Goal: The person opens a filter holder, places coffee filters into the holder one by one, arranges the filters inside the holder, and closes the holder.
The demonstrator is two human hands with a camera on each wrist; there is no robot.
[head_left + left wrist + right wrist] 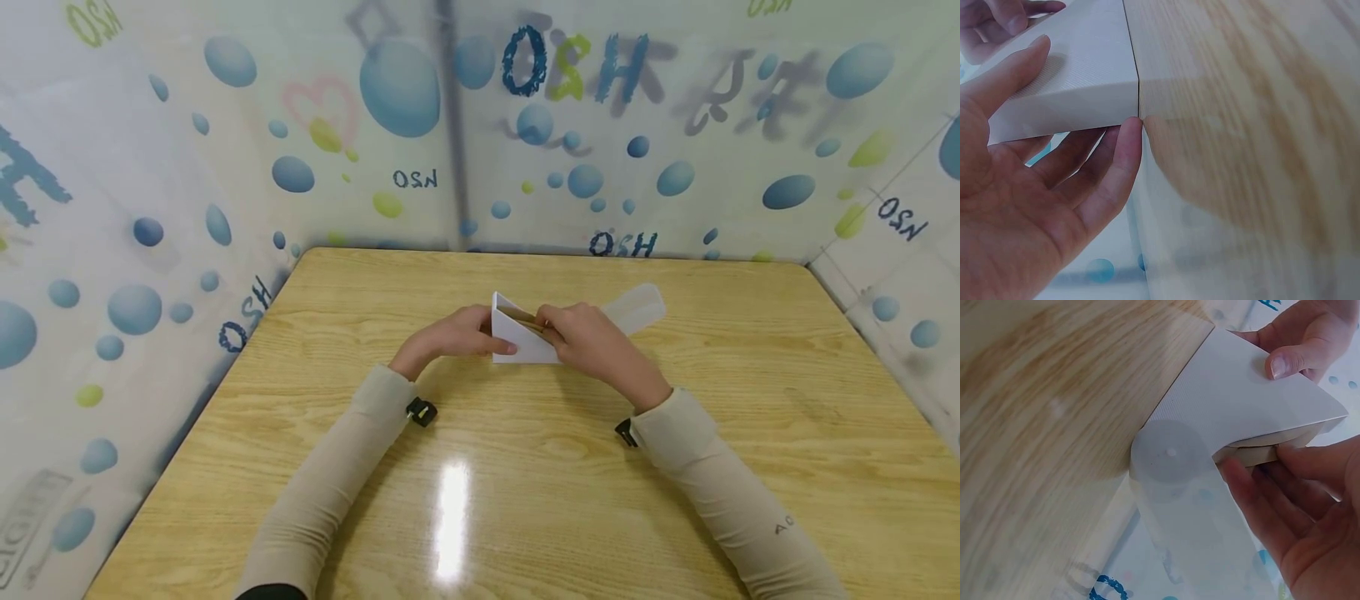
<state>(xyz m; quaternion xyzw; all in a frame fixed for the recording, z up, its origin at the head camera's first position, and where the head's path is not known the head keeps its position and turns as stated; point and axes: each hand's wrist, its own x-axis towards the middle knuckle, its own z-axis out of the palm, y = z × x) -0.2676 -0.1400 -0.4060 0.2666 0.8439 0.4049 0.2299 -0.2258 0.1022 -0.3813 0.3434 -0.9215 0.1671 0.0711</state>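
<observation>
A white box (517, 343) with a slanted open top stands on its edge on the table. My left hand (461, 332) grips its left end, thumb on the near face and the other fingers on the far side, as the left wrist view shows around the box (1085, 56). Folded brown card or paper (521, 316) shows inside the opening. At that opening, my right hand (588, 337) pinches the brown piece (1260, 453) between thumb and fingers. A translucent strip with a rounded end (641, 307) lies beyond the right hand, close against the box in the right wrist view.
The wooden table (525, 475) reaches back to a hanging sheet (360, 167) printed with blue and green dots. More of this sheet closes off the left and right sides. Small black devices (422, 412) sit at both cuffs.
</observation>
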